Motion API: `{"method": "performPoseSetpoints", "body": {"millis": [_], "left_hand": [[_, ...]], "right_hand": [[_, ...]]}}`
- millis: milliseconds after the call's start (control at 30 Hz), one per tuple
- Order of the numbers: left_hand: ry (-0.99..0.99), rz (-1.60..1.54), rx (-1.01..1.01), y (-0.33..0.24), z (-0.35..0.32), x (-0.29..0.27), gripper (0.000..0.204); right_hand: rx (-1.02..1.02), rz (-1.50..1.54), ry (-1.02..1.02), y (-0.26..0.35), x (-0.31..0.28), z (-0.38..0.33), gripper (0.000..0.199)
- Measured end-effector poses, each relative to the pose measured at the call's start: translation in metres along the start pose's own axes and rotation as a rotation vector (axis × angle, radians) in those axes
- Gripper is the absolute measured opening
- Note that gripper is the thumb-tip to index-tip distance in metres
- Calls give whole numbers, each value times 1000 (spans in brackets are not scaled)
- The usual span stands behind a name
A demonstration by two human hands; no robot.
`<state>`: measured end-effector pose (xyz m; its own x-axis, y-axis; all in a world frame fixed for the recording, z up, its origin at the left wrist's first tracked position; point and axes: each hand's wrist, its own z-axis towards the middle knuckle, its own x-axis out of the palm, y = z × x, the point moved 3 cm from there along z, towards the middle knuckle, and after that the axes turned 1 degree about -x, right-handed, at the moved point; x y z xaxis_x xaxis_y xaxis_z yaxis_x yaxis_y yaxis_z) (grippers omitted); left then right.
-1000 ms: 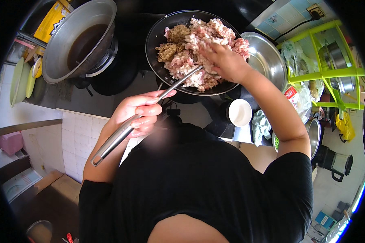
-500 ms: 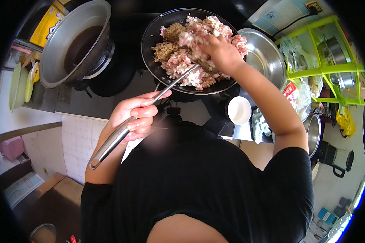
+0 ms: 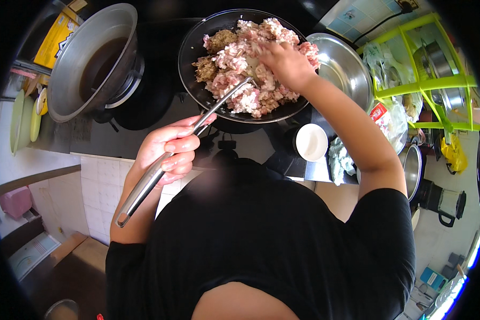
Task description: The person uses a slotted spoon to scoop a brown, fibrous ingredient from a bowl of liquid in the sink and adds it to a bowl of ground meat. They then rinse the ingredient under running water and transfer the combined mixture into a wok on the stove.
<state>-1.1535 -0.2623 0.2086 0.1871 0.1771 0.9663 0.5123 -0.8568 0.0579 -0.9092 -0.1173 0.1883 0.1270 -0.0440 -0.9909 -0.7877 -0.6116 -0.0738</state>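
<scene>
A black wok (image 3: 194, 80) sits on the stove, heaped with pale pink minced meat (image 3: 240, 64) and a browner cooked patch at its left. My left hand (image 3: 168, 149) grips the long steel handle of a spatula (image 3: 144, 186); its blade end lies in the meat. My right hand (image 3: 282, 61) reaches into the wok and rests on the meat, fingers curled into the pile. Whether it holds a clump is hidden.
A large steel pot (image 3: 85, 53) with dark liquid stands at the left. A steel bowl (image 3: 341, 66) lies right of the wok, a small white cup (image 3: 311, 142) below it. A green rack (image 3: 437, 80) with bags fills the right side. White tiled counter front sits at lower left.
My right hand has slid across the meat toward the far side of the wok. The left hand and spatula handle have dropped slightly.
</scene>
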Motion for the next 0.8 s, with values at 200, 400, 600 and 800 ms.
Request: {"method": "performPoseSetpoints", "body": {"millis": [200, 400, 600, 800], "left_hand": [[-22, 98, -15, 2, 3, 3, 40], [-8, 55, 78, -5, -4, -4, 50], [-87, 150, 63, 4, -1, 1, 48], [-151, 151, 20, 5, -6, 7, 40]], "right_hand": [[-57, 440, 5, 25, 12, -2, 37], [3, 297, 85, 16, 1, 16, 45], [-101, 466, -37, 28, 15, 8, 35], [-53, -194, 16, 15, 15, 50, 40]]}}
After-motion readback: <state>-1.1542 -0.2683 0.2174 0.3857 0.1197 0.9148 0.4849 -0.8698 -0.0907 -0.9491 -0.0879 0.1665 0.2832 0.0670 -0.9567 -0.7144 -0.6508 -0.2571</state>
